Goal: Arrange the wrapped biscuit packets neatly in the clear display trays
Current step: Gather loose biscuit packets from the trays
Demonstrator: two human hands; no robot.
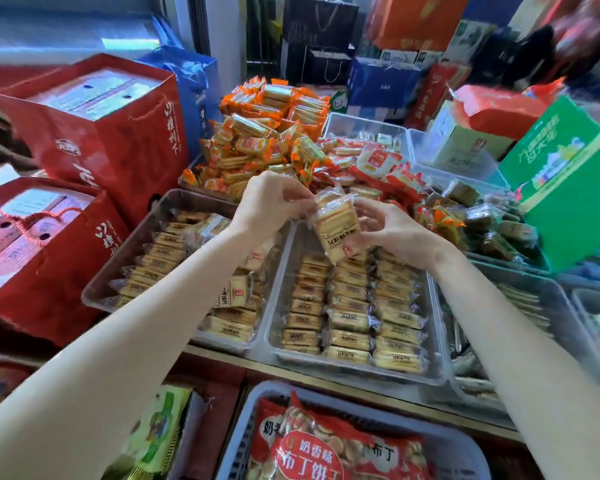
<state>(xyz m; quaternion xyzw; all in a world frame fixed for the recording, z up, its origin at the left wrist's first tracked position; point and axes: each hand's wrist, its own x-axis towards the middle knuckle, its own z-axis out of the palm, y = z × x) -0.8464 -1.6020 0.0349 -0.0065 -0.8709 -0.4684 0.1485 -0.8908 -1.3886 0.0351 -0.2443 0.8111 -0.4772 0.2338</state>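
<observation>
While both hands hold packet (336, 225), tray (433, 327) holds rows

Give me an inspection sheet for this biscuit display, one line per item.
Surface: counter edge carries the clear trays.
Job's things: right tray holds three neat rows of packets; left tray has a neat left column, looser packets beside it; held packets above the trays.
Clutter: heaped orange packets, red packets, dark packets behind.
Grip: left hand pinches the held packets' wrapper; right hand holds them from the right.
Cables: nothing seen.
Surroundings: red gift bags left, green box right, basket of pudding biscuit bags below.
</observation>
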